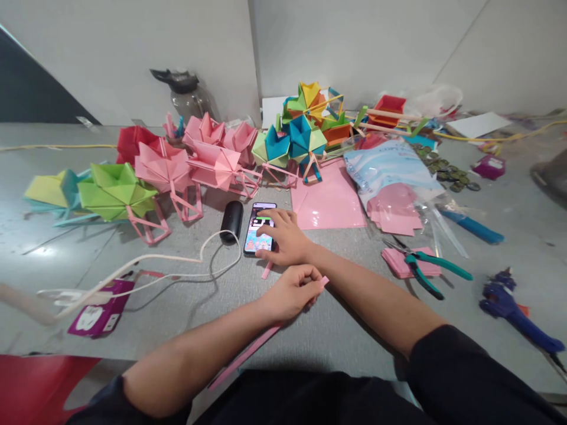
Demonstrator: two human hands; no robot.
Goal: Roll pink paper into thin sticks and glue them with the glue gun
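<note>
Your hands: one on the phone, one gripping a paper strip.

Your right hand lies spread over the phone, index fingertip on its lit screen. Your left hand, at 6 o'clock of the phone, is closed on a pink paper strip. At 9 o'clock of the phone, just beside it, lies a black cylinder; at 3 o'clock, green-handled pliers rest on pink paper.

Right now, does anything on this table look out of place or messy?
Mostly craft clutter. Coins lie scattered loose beside the plastic bag, and a white cable trails across the table.
</note>
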